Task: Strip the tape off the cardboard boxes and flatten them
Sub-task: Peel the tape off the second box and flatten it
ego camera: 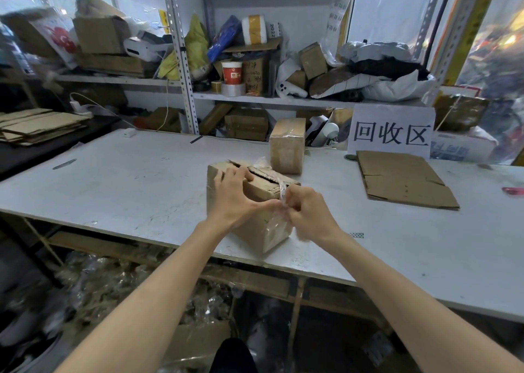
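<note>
Below and to the left of both grips, under the surface's near edge, lay a heap of crumpled clear plastic (93, 282). Right grip (309, 214) was closed tight, fingers curled, pinching a strip of clear tape (282, 194) that ran from it up onto the box top. Left grip (238, 200) was just beside it, spread wide: fingers lay on the top of the cardboard box (255, 231), thumb stretched toward the right grip, holding nothing. The box sat under both grips on the white surface (127, 180), near its front edge, with its top seam split open. Just beyond the grips stood a second box (287, 146), upright and wrapped in tape. Right of the right grip and well apart lay a flattened cardboard sheet (402, 180), with a white sign (392, 131) behind it. Far left of the left grip was a stack of flat cardboard (37, 126). The cluttered shelf (255, 97) stood farthest back.
</note>
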A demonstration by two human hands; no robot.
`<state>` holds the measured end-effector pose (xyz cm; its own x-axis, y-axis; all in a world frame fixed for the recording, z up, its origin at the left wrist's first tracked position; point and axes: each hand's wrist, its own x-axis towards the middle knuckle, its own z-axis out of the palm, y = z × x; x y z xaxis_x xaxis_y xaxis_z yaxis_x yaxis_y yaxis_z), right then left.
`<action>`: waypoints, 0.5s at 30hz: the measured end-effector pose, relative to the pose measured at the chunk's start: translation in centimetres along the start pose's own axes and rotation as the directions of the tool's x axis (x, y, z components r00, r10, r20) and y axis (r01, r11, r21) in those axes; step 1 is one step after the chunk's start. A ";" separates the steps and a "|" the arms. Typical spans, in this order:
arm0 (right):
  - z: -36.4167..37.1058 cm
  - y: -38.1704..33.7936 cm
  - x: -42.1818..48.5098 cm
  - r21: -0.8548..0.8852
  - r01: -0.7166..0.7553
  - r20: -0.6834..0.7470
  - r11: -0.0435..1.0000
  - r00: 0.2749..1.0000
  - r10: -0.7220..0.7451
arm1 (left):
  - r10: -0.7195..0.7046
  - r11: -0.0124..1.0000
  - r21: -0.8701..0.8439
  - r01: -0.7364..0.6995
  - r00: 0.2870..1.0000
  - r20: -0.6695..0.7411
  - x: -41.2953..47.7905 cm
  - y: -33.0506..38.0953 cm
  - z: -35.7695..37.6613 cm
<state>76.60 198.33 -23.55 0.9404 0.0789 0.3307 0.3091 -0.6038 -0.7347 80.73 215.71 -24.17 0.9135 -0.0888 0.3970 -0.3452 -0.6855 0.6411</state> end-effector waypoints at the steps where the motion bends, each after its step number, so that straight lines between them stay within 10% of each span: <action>1: -0.4 0.1 0.2 0.003 0.022 0.061 1.000 0.998 -0.022 | 0.015 0.999 -0.028 -0.015 1.000 0.007 -0.2 -0.1 -0.2; 6: -1.9 -1.3 1.8 0.084 0.023 0.342 0.996 0.938 -0.051 | 0.079 0.986 -0.152 -0.073 0.996 0.033 -0.3 -0.4 -1.0; 9: -3.4 -1.1 3.0 -0.183 0.107 0.451 0.977 0.892 -0.013 | 0.060 0.988 -0.143 -0.051 0.996 0.065 -0.2 -1.7 -1.8; 15: -4.8 1.7 1.9 -0.264 0.034 0.354 0.964 0.933 0.063 | 0.028 0.991 -0.136 -0.009 0.989 0.142 -0.2 -2.0 -1.3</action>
<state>78.26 193.63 -21.33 0.9473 0.3159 0.0526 0.2929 -0.7885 -0.5408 80.93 218.06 -24.70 0.9247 -0.2100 0.3174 -0.3792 -0.5800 0.7210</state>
